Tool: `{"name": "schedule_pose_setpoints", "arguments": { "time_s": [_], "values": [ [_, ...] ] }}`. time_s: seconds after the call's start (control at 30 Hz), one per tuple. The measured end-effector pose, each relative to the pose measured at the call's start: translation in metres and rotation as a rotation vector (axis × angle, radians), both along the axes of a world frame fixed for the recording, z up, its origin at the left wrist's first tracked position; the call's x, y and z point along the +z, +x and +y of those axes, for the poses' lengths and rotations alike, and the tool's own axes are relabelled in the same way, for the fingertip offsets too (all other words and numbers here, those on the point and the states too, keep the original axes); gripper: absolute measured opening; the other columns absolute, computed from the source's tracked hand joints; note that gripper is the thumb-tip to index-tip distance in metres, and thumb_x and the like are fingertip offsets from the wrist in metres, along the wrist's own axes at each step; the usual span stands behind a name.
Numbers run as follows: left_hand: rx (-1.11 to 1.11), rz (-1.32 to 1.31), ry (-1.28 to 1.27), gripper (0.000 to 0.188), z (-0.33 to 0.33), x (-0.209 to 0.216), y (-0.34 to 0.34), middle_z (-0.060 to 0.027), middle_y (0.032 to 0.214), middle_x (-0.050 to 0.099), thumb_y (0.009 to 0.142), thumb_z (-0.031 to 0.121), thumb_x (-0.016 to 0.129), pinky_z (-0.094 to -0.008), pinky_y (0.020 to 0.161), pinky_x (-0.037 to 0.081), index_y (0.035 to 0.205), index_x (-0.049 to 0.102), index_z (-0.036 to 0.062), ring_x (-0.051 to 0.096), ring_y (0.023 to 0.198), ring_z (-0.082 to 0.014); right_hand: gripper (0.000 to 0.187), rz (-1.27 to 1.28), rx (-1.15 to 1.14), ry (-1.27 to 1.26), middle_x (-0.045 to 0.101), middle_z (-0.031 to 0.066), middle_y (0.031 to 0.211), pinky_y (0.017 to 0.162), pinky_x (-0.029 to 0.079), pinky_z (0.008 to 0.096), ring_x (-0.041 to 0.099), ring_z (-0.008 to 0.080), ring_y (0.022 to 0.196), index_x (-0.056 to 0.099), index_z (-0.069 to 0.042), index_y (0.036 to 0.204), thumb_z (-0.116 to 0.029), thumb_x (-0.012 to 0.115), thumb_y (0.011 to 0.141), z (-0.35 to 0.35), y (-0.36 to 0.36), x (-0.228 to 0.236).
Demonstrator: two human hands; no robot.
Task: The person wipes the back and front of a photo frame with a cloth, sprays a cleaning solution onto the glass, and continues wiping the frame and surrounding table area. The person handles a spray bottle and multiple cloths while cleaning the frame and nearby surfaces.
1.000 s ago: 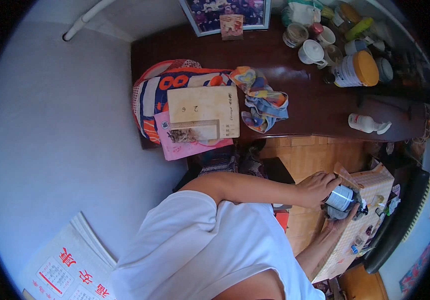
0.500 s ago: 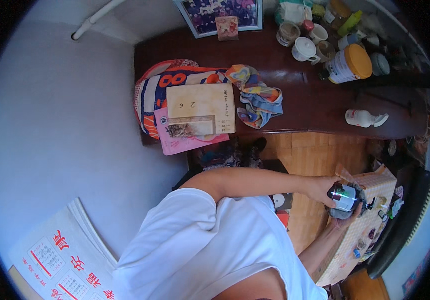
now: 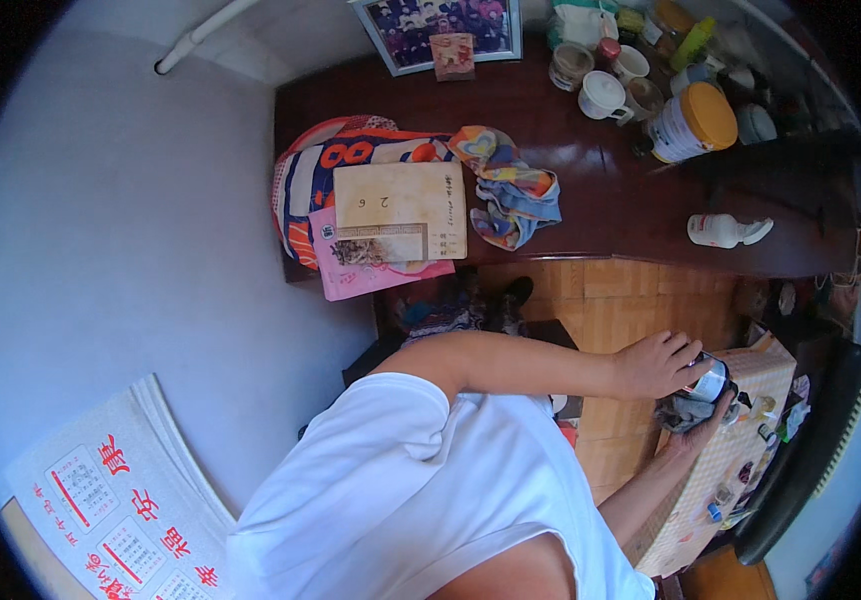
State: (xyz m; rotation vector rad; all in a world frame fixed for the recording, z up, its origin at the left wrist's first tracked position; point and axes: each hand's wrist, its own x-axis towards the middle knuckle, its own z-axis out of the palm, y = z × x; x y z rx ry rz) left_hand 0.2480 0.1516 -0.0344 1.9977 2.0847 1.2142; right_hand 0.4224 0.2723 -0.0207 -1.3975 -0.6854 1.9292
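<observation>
Over at the right, both of my hands are on a dark jar with a pale label, lying tilted. My left hand reaches across from the left, its fingers curled over the dark near end of the jar. From below, my right hand grips the jar, with a grey cloth bunched between them. The jar's far end and part of my right hand's fingers are hidden.
A low table with a checkered cover carries several small items. On the dark red desk are a booklet, a patterned cloth, a white spray bottle and a large yellow-lidded tub.
My left hand has shifted from the jar's near side up over its dark end, covering more of it. My right hand stays beneath the jar with the grey cloth.
</observation>
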Motion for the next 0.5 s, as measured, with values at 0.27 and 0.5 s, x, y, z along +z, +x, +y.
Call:
{"name": "schedule_pose_setpoints", "arguments": {
  "time_s": [0.27, 0.5],
  "values": [
    [-0.398, -0.972, -0.288, 0.097, 0.012, -0.015, -0.018, -0.0289, 0.132, 0.052, 0.07, 0.045, 0.082, -0.0456, 0.102, 0.045, 0.144, 0.039, -0.0014, 0.052, 0.122, -0.0422, 0.064, 0.119, 0.13, 0.048, 0.059, 0.0121, 0.135, 0.101, 0.048, 0.047, 0.057, 0.0314, 0.122, 0.054, -0.008, 0.137, -0.049, 0.064, 0.089, 0.01, 0.017, -0.006],
    [0.146, -0.881, -0.701, 0.087, -0.035, -0.001, -0.117, -0.0315, 0.12, 0.06, 0.091, 0.047, 0.063, -0.0485, 0.096, 0.048, 0.151, 0.025, -0.0039, 0.061, 0.113, -0.0415, 0.063, 0.133, 0.037, 0.086, 0.06, 0.012, 0.131, 0.101, 0.048, 0.049, 0.058, 0.0314, 0.12, 0.053, -0.009, 0.136, -0.044, 0.068, 0.087, 0.006, 0.028, -0.031]
  ]
}}
